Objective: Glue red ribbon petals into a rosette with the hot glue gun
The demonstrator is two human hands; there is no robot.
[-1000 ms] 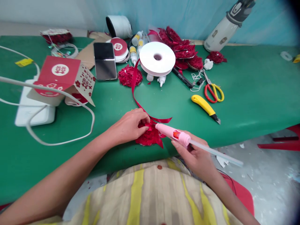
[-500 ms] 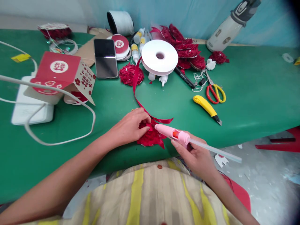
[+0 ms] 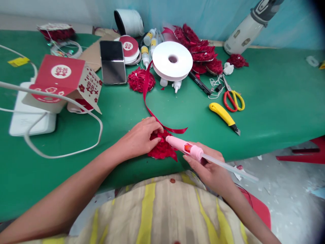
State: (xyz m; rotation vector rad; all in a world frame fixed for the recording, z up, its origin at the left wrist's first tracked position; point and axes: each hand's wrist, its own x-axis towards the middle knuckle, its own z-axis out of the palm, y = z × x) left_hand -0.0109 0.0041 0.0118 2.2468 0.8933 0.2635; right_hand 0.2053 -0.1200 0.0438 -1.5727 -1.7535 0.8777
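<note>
My right hand [image 3: 207, 164] is wrapped round a pink glue gun [image 3: 181, 144] with a long clear glue stick [image 3: 231, 166] poking out of its back. The gun's nozzle points left, down at a red ruffled fabric rosette [image 3: 162, 150] near the table's front edge. With fingers bent and closed, my left hand [image 3: 144, 135] pinches at the rosette's upper part beside the nozzle; it seems to grip the red fabric there. A red ribbon [image 3: 147, 98] runs from the white spool [image 3: 172, 66] down to behind my left fingers, its cut end lying to the right.
On the green table [image 3: 274, 101] lie a yellow cutter [image 3: 223, 115] with its blade out, scissors [image 3: 231, 96] and a black marker [image 3: 199, 83]. A phone [image 3: 113, 62], a red box [image 3: 59, 78] and a looping white cable [image 3: 98, 132] are at left. Red rosettes [image 3: 200, 51] pile up behind the spool.
The glue gun has shifted slightly left and its rear has dipped a little with my right hand. My left hand stays almost where it was on the rosette.
</note>
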